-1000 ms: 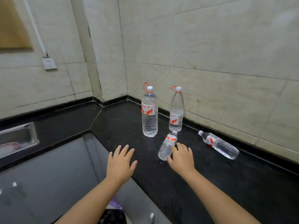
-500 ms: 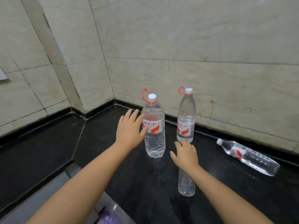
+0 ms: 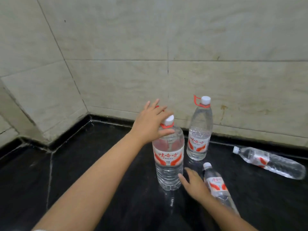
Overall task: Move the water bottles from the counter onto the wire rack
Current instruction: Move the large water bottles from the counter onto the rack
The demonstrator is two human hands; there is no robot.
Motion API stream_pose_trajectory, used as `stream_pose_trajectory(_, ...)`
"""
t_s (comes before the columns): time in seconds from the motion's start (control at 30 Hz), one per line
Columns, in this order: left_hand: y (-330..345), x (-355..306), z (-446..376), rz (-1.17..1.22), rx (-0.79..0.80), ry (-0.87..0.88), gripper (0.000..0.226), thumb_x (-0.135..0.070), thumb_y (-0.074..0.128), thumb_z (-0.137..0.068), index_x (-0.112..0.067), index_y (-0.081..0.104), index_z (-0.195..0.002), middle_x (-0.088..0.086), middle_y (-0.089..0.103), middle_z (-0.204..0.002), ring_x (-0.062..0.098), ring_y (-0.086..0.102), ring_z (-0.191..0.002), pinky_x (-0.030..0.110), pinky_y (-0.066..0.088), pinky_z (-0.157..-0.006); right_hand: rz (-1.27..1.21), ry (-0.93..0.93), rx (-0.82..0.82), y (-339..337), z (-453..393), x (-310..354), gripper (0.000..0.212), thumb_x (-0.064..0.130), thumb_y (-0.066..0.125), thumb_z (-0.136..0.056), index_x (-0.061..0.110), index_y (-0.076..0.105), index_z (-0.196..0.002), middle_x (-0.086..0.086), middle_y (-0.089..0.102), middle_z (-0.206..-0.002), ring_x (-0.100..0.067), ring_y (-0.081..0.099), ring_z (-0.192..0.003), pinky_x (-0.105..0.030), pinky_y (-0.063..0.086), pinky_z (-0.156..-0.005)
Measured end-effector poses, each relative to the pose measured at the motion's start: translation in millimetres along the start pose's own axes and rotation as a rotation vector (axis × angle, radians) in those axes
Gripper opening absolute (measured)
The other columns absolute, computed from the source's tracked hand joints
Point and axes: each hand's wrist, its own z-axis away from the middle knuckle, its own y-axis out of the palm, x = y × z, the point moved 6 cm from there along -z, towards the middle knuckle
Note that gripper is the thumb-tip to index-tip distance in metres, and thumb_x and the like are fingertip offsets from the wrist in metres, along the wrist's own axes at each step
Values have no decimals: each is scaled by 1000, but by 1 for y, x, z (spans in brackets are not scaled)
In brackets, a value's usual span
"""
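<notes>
Black bench (image 3: pixel 100 164) under tiled wall: I see the big bottle (image 3: pixel 169 157) upright near the corner. My left hand (image 3: pixel 150 125) now spreads open fingers (image 3: pixel 164 132) over its shoulder, hiding part of the red loop; half a second ago it sat lower, beside the label. My right hand (image 3: pixel 195 184), fingers loosely open, rests against a lying small bottle (image 3: pixel 216 184); grip unclear.

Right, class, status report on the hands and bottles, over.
Left hand open over front big bottle's neck, no grip yet. Right hand open beside its base. Four bottles on counter, two lying flat. Rack out of view.
</notes>
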Motion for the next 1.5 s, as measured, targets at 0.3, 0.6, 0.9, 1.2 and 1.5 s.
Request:
stream_pose_trajectory(0.3,0,93,37,131,-270,-340,67,-66,30,-67,-19,61,-103,9,68,-96,33,60,-91,31,39,-67,-585,227,-66,42,-38,9,56,46,40,-94,26,25,-144,0,33,-149,-25,35,-135,-46,32,-110)
stream_pose_trajectory(0.6,59,156,208,508,-290,-1159,45,-41,51,-88,-13,36,-120,7,55,-93,35,56,-99,33,35,-77,-428,171,-82,51,-78,56,63,41,62,-83,20,39,-138,-14,38,-143,-28,41,-130,-32,33,-105)
stream_pose_trajectory(0.9,159,133,341,767,50,-1645,60,-57,48,-84,-7,41,-116,14,58,-110,35,57,-102,37,48,-86,123,51,13,71,-97,97,77,55,66,-73,26,36,-138,-22,37,-137,-36,43,-124,-37,38,-102)
stream_pose_trajectory(1.2,151,128,333,716,-247,-1496,46,-30,80,-65,-17,49,-97,4,58,-101,21,56,-92,31,45,-75,-183,35,32,62,-102,88,76,30,73,-76,16,34,-140,-7,42,-143,-24,43,-128,-31,36,-102)
stream_pose_trajectory(1.5,160,133,333,818,-333,-1481,58,-17,84,-59,-15,48,-104,8,57,-111,22,54,-102,34,46,-87,-188,78,51,60,-101,84,82,28,76,-73,12,33,-141,-8,40,-144,-25,43,-129,-35,36,-107)
